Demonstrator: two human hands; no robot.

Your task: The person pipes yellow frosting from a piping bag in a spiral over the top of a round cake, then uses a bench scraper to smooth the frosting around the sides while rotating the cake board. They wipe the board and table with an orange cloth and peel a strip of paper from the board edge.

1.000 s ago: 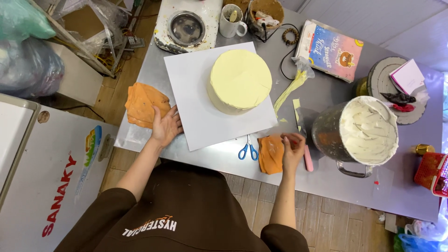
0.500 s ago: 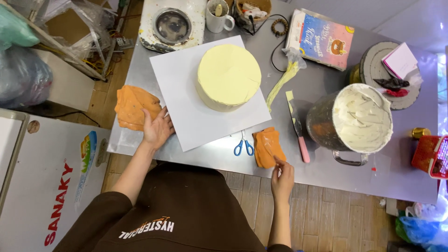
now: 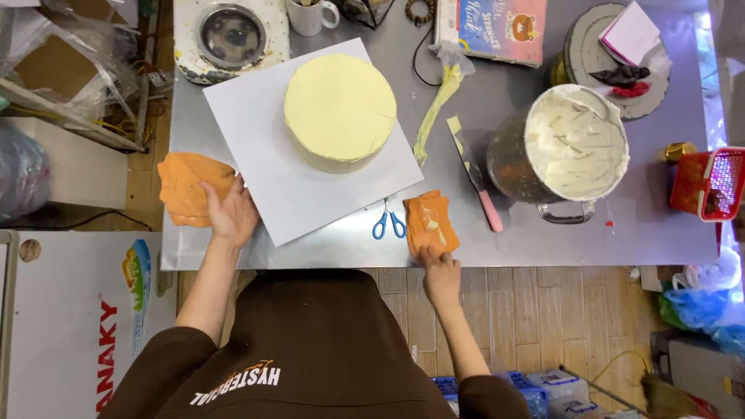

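Observation:
A round cake [image 3: 339, 109] coated in pale yellow cream sits on a white square board [image 3: 256, 178] on the steel table [image 3: 644, 225]. My left hand [image 3: 229, 213] lies flat at the board's near left corner. Its fingers are spread and rest partly on a crumpled orange cloth [image 3: 186, 186]. My right hand [image 3: 439, 273] is at the table's front edge. Its fingertips touch the near edge of a second orange cloth [image 3: 431, 221] that carries a smear of cream. Blue-handled scissors [image 3: 388, 223] lie just left of that cloth.
A pink-handled palette knife [image 3: 475, 177] and a piping bag of yellow cream [image 3: 436, 101] lie right of the board. A steel pot of white cream [image 3: 576, 143] stands further right, and a red basket [image 3: 710, 182] at the edge. A mug [image 3: 310, 14], a round metal stand [image 3: 230, 35] and a colourful box [image 3: 500, 23] line the back.
My right hand has drawn back from the palette knife's handle and the cloth's far side to the table's front edge. My left hand stays by the board's corner.

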